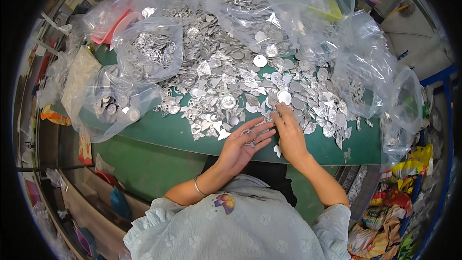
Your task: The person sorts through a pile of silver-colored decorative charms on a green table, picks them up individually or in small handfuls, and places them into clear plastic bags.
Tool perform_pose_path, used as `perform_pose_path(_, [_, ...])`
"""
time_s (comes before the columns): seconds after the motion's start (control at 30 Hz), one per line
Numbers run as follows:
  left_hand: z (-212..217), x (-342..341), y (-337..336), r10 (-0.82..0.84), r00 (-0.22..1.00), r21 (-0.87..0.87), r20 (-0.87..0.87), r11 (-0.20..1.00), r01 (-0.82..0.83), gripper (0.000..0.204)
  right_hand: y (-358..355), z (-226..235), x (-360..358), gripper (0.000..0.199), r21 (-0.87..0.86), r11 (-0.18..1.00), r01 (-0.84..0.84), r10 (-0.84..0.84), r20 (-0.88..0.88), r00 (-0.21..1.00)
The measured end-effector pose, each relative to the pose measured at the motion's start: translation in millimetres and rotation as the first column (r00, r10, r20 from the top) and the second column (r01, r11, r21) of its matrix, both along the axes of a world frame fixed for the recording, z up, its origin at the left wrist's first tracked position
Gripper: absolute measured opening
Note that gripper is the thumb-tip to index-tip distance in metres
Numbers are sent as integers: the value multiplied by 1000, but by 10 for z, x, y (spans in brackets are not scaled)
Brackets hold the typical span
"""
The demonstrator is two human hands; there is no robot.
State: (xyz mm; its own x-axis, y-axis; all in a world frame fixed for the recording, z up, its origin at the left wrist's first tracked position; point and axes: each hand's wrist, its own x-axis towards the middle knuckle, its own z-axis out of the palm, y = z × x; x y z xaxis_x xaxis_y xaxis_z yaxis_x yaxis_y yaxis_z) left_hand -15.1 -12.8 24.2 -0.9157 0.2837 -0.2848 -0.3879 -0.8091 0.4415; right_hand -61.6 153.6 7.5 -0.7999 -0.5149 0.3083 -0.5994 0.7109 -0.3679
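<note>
Head view: single view, looking down on a green worktop (159,132) heaped with small silver metal pieces.
Left hand (240,145): palm up, fingers spread loosely and slightly curled, hovering at the near edge of the worktop, just left of the right hand.
Ring piece (249,135): small round openwork metal piece lying on the left palm near the finger bases; resting there, not pinched.
Bracelet (198,188): thin silver bangle on the left wrist.
Right hand (288,132): palm down, fingers pressed together and reaching forward, tips touching the near fringe of the pile; whether anything is pinched under the tips cannot be told.
Pile of metal pieces (231,74): discs, wing shapes and round openwork charms, spread from the middle to the far edge of the worktop, thinning toward the near edge.
Bright disc (284,97): plain round piece just beyond the right fingertips.
White bit (277,150): small pale piece at the near edge, just beside the right wrist.
Left bags: clear plastic bag (149,53) holding round openwork pieces near the far left corner; second clear bag (108,108) with larger round pieces at the left edge.
Right bags: crumpled clear bags (365,67) along the right edge, some metal pieces inside.
Far bag (269,0): big clear bag at the far edge, partly filled.
Clothing: pale blue textured top (240,226) at the bottom, butterfly patch on it.
</note>
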Motion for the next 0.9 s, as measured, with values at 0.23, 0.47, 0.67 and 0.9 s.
perform_pose_path(0.23, [-46,25,-36,33,999,-34,37,999,-31,40,225,238,-83,30,-377,923,-73,157,196,968])
perform_pose_path(0.47, [-240,40,-133,-240,969,92,-50,965,244,38,618,281,-442,17,-424,837,346,-244,277,930])
perform_pose_path(0.67, [-27,19,79,-162,986,83,50,984,157,45,378,204,-900,14,-119,947,297,-305,-59,950])
perform_pose_path(0.9, [-104,-1,2,-231,973,191,-2,955,227,48,256,176,-1178,12,-13,956,293,-293,-63,954])
